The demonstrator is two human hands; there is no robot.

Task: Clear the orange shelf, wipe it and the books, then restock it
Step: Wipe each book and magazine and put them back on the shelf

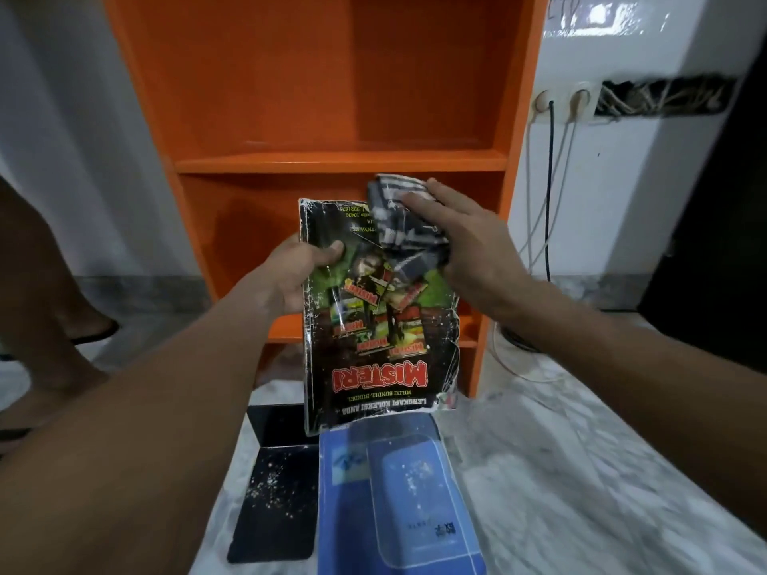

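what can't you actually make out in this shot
Head view:
- MISTERI book: upper right of the cover hidden under the cloth and right hand; small print too small.
- Left hand: fingers hidden behind the book.
- Blue book: near end cut off by the bottom edge.
- Orange shelf: top cut off by the upper edge.

Two wall sockets (560, 102), a black cable (550, 193) plugged into the left one, a white cable (535, 226) hanging beside it. Wall opening (664, 97) with tangled wires, right of the sockets. Someone's leg (45, 259) at left, foot in a dark sandal (93, 332). White sheet (581, 471) covering the floor.
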